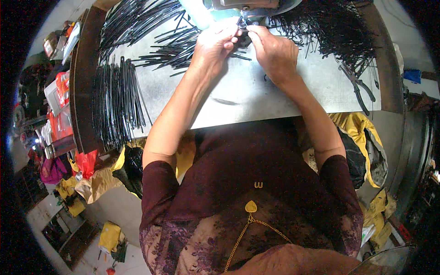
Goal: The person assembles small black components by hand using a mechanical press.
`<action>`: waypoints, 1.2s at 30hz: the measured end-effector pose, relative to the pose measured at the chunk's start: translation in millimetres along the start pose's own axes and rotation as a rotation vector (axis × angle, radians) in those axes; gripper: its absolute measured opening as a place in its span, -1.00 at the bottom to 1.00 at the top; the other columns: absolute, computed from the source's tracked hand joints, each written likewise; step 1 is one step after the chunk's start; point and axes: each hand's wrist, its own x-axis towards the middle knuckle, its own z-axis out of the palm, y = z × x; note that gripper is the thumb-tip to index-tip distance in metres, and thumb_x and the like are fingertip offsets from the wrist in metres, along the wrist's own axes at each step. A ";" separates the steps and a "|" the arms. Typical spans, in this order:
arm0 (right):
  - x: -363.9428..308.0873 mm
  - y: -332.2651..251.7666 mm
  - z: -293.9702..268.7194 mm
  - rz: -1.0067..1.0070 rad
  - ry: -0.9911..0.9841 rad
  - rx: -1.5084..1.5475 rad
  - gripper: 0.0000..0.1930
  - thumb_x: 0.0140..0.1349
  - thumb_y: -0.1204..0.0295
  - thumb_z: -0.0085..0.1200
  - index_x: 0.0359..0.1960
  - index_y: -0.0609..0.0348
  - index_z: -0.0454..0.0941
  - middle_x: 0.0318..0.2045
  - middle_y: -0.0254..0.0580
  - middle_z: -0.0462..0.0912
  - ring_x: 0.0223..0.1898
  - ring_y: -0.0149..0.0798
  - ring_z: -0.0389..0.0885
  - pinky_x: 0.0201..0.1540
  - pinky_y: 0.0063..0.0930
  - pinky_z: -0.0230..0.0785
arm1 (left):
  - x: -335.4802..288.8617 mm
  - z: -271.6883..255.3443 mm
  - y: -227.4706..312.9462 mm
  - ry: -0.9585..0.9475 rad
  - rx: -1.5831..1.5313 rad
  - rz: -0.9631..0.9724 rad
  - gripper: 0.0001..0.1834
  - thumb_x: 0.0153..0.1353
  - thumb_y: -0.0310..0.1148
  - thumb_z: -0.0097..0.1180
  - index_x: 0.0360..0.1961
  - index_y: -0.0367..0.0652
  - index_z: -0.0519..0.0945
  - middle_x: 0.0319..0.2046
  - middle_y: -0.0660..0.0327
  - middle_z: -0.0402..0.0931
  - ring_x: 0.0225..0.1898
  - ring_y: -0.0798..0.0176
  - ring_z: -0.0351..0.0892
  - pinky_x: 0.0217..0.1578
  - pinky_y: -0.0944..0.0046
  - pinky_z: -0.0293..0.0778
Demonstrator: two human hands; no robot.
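My left hand (214,42) and my right hand (276,51) meet at the far middle of the pale metal worktop (256,98), under the lit head of a machine (245,5). Both are closed, fingertips pinched close together beside a small metal part (242,25) of the machine. What the fingertips hold is too small and glare-washed to make out. Thin black rods (172,50) lie loosely beside my left wrist. To the right of my right hand spreads a tangled heap of thin, dark, bent pieces (330,27).
More black rods (120,98) lie side by side at the left edge, with another bundle (130,27) behind. Dark-handled pliers (357,87) rest at the right. Raised wooden edges (81,82) flank the worktop. Yellow-and-black sacks (364,146) hang below its front.
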 end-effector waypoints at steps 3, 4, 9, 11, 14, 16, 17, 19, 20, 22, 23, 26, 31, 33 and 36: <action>-0.7 0.2 0.4 -0.010 0.006 -0.005 -0.84 0.16 0.21 0.05 -0.29 -0.10 0.57 -0.80 -0.20 0.48 -0.74 -0.10 0.52 -0.67 -0.18 0.36 | 0.6 0.4 -0.3 -0.001 -0.001 0.001 -0.74 0.15 -0.57 0.07 -0.11 -0.42 0.50 -0.38 0.15 0.53 -0.48 0.49 0.37 -0.57 0.61 0.23; -0.6 0.1 0.1 -0.007 0.006 0.004 -0.84 0.16 0.22 0.05 -0.29 -0.09 0.58 -0.79 -0.20 0.49 -0.74 -0.11 0.53 -0.67 -0.19 0.36 | 0.9 0.5 -0.3 -0.004 -0.001 0.004 -0.74 0.15 -0.57 0.07 -0.11 -0.42 0.50 -0.39 0.15 0.53 -0.49 0.49 0.36 -0.56 0.61 0.23; 0.1 -4.5 -6.5 -0.018 -0.016 -0.017 -0.86 0.18 0.31 0.12 -0.24 -0.03 0.58 -0.67 -0.20 0.58 -0.67 -0.17 0.57 -0.62 -0.33 0.36 | 0.5 0.3 -1.1 -0.001 -0.001 0.020 -0.74 0.16 -0.56 0.06 -0.10 -0.42 0.50 -0.40 0.18 0.52 -0.49 0.50 0.34 -0.55 0.61 0.24; 0.4 -4.9 -7.7 -0.024 -0.013 -0.001 -0.86 0.17 0.33 0.12 -0.24 -0.02 0.58 -0.66 -0.19 0.59 -0.67 -0.18 0.57 -0.63 -0.34 0.36 | 0.4 1.2 -0.8 0.003 0.014 0.016 -0.74 0.17 -0.56 0.07 -0.10 -0.42 0.50 -0.40 0.18 0.51 -0.50 0.50 0.34 -0.55 0.61 0.24; 0.6 -4.7 -7.6 -0.020 -0.016 -0.003 -0.85 0.17 0.33 0.13 -0.24 -0.02 0.58 -0.66 -0.19 0.59 -0.67 -0.18 0.57 -0.63 -0.34 0.35 | 0.1 3.1 -0.6 -0.001 0.043 0.042 -0.73 0.17 -0.55 0.08 -0.09 -0.41 0.51 -0.41 0.19 0.52 -0.50 0.50 0.35 -0.55 0.61 0.24; 0.8 -3.8 -5.5 -0.012 -0.012 0.004 -0.86 0.17 0.33 0.12 -0.24 -0.02 0.58 -0.65 -0.19 0.59 -0.66 -0.17 0.57 -0.62 -0.33 0.36 | 0.0 4.9 -0.9 0.024 0.039 0.037 -0.72 0.16 -0.55 0.09 -0.09 -0.41 0.51 -0.42 0.20 0.52 -0.50 0.49 0.37 -0.55 0.61 0.25; 0.8 -3.5 -4.4 -0.005 -0.008 0.012 -0.86 0.18 0.33 0.11 -0.24 -0.03 0.58 -0.64 -0.19 0.60 -0.66 -0.16 0.57 -0.62 -0.32 0.36 | 0.8 4.3 -1.2 0.024 0.039 0.036 -0.72 0.16 -0.55 0.09 -0.09 -0.41 0.51 -0.42 0.20 0.52 -0.50 0.49 0.37 -0.55 0.61 0.25; 0.6 -4.8 -2.9 0.021 -0.034 0.019 -0.87 0.19 0.33 0.10 -0.24 -0.03 0.58 -0.64 -0.18 0.60 -0.65 -0.14 0.58 -0.61 -0.30 0.37 | 1.6 1.9 -1.7 0.003 0.032 0.050 -0.71 0.15 -0.55 0.10 -0.08 -0.41 0.51 -0.41 0.18 0.53 -0.48 0.49 0.40 -0.55 0.62 0.26; 0.5 -5.3 -2.0 0.048 -0.059 0.024 -0.87 0.19 0.33 0.09 -0.24 -0.04 0.58 -0.63 -0.17 0.60 -0.64 -0.12 0.58 -0.59 -0.28 0.37 | 0.2 1.0 -2.9 0.005 0.032 0.051 -0.71 0.15 -0.55 0.10 -0.08 -0.41 0.51 -0.41 0.18 0.53 -0.48 0.49 0.40 -0.55 0.62 0.26; -4.2 -0.5 6.3 0.054 -0.047 0.049 -0.86 0.21 0.29 0.03 -0.25 -0.07 0.56 -0.68 -0.14 0.57 -0.65 -0.06 0.57 -0.60 -0.19 0.39 | -1.0 2.8 -5.3 0.035 -0.025 0.019 -0.69 0.14 -0.55 0.11 -0.06 -0.40 0.51 -0.40 0.16 0.54 -0.47 0.47 0.42 -0.56 0.61 0.27; -6.2 1.4 9.7 0.062 -0.037 0.076 -0.85 0.22 0.25 -0.03 -0.26 -0.10 0.55 -0.74 -0.11 0.54 -0.67 -0.01 0.57 -0.61 -0.10 0.40 | -0.4 3.0 -7.5 0.034 -0.025 0.021 -0.69 0.14 -0.55 0.11 -0.06 -0.40 0.51 -0.40 0.16 0.54 -0.47 0.47 0.42 -0.56 0.61 0.27; -9.8 -4.7 12.4 0.116 -0.072 0.097 -0.88 0.21 0.33 0.05 -0.23 -0.06 0.56 -0.59 -0.15 0.61 -0.60 -0.05 0.58 -0.55 -0.23 0.39 | -3.8 2.1 -10.4 0.043 -0.164 -0.002 -0.71 0.12 -0.54 0.12 -0.10 -0.38 0.54 -0.41 0.16 0.56 -0.50 0.46 0.44 -0.56 0.58 0.30; -1.1 -9.9 1.7 0.111 -0.171 0.002 -0.87 0.22 0.35 0.02 -0.24 -0.02 0.56 -0.53 -0.17 0.62 -0.59 -0.07 0.58 -0.53 -0.24 0.40 | -11.2 12.4 16.2 0.092 0.894 0.291 -0.75 0.12 -0.46 0.16 -0.16 -0.33 0.62 -0.52 0.24 0.59 -0.62 0.49 0.46 -0.60 0.53 0.35; -2.7 -6.2 5.9 0.093 -0.191 0.023 -0.86 0.22 0.37 0.01 -0.23 0.01 0.56 -0.47 -0.20 0.64 -0.58 -0.09 0.59 -0.53 -0.26 0.40 | -7.0 0.5 11.1 0.091 0.770 0.254 -0.73 0.13 -0.44 0.16 -0.14 -0.31 0.62 -0.53 0.25 0.58 -0.62 0.49 0.47 -0.60 0.53 0.36; -11.4 3.7 18.3 0.023 -0.194 0.039 -0.84 0.20 0.43 -0.01 -0.22 0.08 0.56 -0.33 -0.27 0.62 -0.55 -0.14 0.59 -0.51 -0.31 0.41 | -6.6 5.5 7.1 0.081 0.599 0.208 -0.68 0.14 -0.42 0.15 -0.08 -0.29 0.60 -0.52 0.24 0.58 -0.59 0.49 0.49 -0.58 0.52 0.40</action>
